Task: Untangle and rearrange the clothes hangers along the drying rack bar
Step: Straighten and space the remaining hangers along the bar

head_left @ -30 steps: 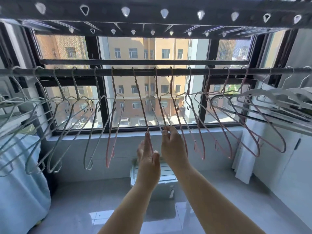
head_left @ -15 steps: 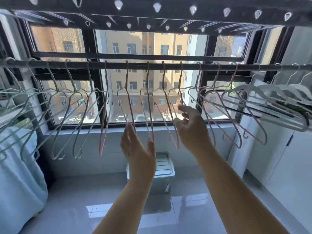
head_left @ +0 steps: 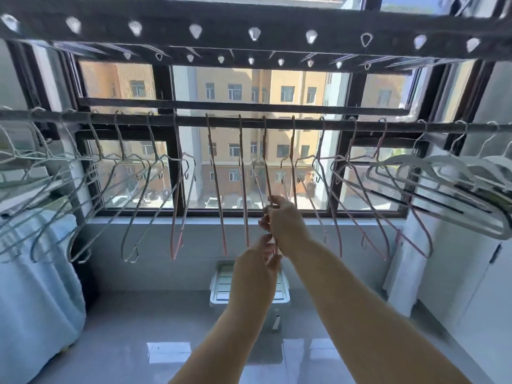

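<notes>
Along the drying rack bar (head_left: pixel 249 123), grey wire hangers (head_left: pixel 133 189) crowd the left end, pink hangers (head_left: pixel 219 189) hang spaced through the middle, and white plastic hangers (head_left: pixel 454 173) bunch at the right. Below the middle, the left hand (head_left: pixel 256 261) and the right hand (head_left: pixel 282 220) meet, both pinched on one pink hanger (head_left: pixel 267 173). A lidded plastic storage box (head_left: pixel 249 286) sits on the tiled floor (head_left: pixel 124 328) beneath them.

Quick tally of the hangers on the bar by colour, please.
pink hangers: 8
grey hangers: at least 6, the left edge is blurred
white hangers: at least 3, bunched together
Total: at least 17
</notes>
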Demonstrator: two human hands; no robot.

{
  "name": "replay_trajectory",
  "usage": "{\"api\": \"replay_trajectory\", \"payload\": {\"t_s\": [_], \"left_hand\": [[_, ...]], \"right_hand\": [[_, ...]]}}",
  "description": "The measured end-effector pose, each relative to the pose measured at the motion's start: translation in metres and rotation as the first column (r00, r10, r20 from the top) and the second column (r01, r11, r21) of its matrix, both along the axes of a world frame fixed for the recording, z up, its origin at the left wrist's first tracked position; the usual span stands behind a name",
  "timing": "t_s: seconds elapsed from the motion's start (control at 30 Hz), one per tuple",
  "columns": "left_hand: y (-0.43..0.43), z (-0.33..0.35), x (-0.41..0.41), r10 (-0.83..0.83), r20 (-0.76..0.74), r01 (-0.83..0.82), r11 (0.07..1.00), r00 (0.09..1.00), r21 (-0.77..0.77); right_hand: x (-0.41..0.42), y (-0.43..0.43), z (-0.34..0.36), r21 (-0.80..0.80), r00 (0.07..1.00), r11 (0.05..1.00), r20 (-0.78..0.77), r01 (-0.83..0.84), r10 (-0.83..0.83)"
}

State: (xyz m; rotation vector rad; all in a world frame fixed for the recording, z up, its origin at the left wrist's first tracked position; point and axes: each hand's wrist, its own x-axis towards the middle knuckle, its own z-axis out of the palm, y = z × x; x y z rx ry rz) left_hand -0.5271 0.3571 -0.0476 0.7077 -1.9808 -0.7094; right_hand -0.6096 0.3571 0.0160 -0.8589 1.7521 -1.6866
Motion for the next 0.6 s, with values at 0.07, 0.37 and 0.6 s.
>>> {"api": "replay_trajectory", "payload": {"t_s": [0.07,0.37,0.6], "left_hand": [[0.005,0.0,-0.005,0.049,0.009,-0.049,0.998,0.999,-0.03],[0.024,0.004,-0.015,0.076,-0.037,-0.079,0.994,0.996,-0.077],[0.023,0.005,-0.016,0.066,-0.026,-0.068,0.994,0.998,-0.082]], "right_hand": [[-0.003,0.003,-0.003,-0.046,0.999,0.999,0.042,0.005,-0.003],[-0.016,0.003,-0.009,-0.137,0.997,0.989,0.061,0.058,-0.05],[-0.019,0.004,-0.007,-0.136,0.998,0.991,0.064,0.019,-0.01]]}}
